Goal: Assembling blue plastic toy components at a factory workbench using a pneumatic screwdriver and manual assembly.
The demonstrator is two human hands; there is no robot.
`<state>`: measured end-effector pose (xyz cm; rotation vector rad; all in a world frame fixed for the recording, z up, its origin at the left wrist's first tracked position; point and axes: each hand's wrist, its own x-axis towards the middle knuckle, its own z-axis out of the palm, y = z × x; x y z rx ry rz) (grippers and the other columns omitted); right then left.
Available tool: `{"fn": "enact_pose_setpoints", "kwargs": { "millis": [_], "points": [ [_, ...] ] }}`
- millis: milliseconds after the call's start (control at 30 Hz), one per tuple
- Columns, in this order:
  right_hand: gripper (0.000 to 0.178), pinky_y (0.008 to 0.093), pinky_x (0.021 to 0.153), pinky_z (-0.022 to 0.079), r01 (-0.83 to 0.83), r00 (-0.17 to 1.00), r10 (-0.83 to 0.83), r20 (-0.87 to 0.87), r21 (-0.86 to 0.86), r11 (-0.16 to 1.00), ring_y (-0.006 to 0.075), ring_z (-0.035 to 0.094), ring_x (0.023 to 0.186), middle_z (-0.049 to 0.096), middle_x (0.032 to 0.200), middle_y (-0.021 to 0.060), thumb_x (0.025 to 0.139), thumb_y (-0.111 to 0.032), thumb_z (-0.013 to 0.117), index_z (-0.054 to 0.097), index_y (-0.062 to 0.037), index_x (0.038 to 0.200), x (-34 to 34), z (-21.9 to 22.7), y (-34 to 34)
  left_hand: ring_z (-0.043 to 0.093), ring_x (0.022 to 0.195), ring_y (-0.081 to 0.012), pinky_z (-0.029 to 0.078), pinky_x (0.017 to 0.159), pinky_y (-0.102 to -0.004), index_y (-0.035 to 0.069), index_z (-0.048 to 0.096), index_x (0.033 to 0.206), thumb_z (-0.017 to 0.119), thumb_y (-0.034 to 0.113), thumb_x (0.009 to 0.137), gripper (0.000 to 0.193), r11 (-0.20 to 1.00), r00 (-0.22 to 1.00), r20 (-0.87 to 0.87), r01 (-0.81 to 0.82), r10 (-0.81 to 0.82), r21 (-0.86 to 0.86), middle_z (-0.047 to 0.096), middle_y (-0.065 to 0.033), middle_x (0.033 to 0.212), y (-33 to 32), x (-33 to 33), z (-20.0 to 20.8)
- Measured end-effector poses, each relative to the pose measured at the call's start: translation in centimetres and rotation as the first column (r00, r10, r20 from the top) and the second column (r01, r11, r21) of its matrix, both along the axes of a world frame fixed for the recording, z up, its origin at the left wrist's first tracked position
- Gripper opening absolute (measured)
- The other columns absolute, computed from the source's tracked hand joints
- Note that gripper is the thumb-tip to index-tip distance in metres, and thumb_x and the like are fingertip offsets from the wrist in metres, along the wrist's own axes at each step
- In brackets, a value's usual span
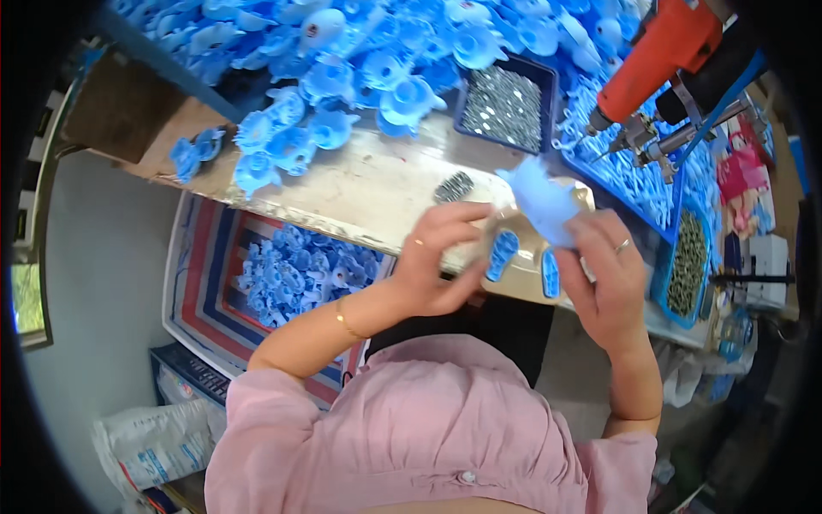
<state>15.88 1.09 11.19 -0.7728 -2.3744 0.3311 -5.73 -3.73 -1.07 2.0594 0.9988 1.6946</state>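
My right hand (606, 270) pinches a light blue moulded plastic part (541, 201), blurred by motion, above a tan work plate (522, 287) at the bench edge. Facing it from the left, my left hand (445, 253) has thumb and fingers apart, with nothing visible between them. Two small blue foot-shaped pieces sit on the plate: the left piece (503, 255) close to my left fingertips, the right piece (550, 272) beside my right fingers. A small heap of metal screws (454, 187) lies on the bench just beyond my left hand.
Blue plastic parts (342, 77) are piled across the back. A dark tray of screws (503, 107) stands before them. At the right hangs a red power screwdriver (655, 60) over a blue tray of strips (629, 184). A striped container (201, 274) with blue parts sits below left.
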Motion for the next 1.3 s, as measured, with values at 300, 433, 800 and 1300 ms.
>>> {"fn": "enact_pose_setpoints", "kwargs": {
  "millis": [300,433,800,1300],
  "points": [
    [0.043,0.0369,0.073,0.053,0.023,0.925,-0.024,0.380,0.009,1.000,0.0257,0.062,0.087,0.065,0.096,0.0068,0.076,-0.001,0.068,0.067,-0.0051,0.119,3.3,-7.8,-1.7,0.044,0.136,-0.0409,0.035,0.114,-0.0485,0.003,0.042,0.142,0.081,0.016,0.077,0.077,0.933,0.956,-0.281,-0.024,-0.084,-0.358,0.050,-0.0180,0.144,1.2,2.0,-2.2],
    [0.044,0.0355,0.076,0.054,0.056,0.918,-0.055,0.392,0.008,0.998,0.0248,0.061,0.089,0.066,0.100,0.0055,0.078,-0.003,0.062,0.066,-0.0055,0.122,3.5,-9.3,-1.7,0.042,0.137,-0.0412,0.035,0.114,-0.0488,0.003,0.043,0.142,0.081,0.018,0.077,0.077,0.922,0.947,-0.301,-0.018,-0.108,-0.388,0.050,-0.0174,0.144,1.2,1.9,-2.0],
    [0.033,0.0375,0.079,0.054,-0.017,0.918,0.120,0.377,-0.264,0.964,0.0290,0.063,0.093,0.068,0.103,0.0072,0.084,-0.006,0.066,0.068,-0.0068,0.117,4.8,-8.7,0.7,0.049,0.127,-0.0400,0.038,0.109,-0.0479,0.003,0.048,0.140,0.077,0.015,0.078,0.069,0.945,0.886,-0.452,-0.052,-0.105,-0.323,0.055,-0.0182,0.138,2.2,3.9,1.0],
    [0.013,0.0371,0.066,0.052,0.511,0.844,-0.527,0.101,0.149,0.846,0.0267,0.067,0.072,0.070,0.085,0.0089,0.087,-0.014,0.070,0.072,-0.0059,0.097,15.2,-9.2,16.4,0.053,0.120,-0.0357,0.042,0.104,-0.0462,0.004,0.058,0.129,0.075,0.017,0.083,0.051,0.952,0.816,-0.560,-0.046,-0.139,-0.303,0.061,-0.0132,0.128,3.7,5.2,2.3]
  ]
}}
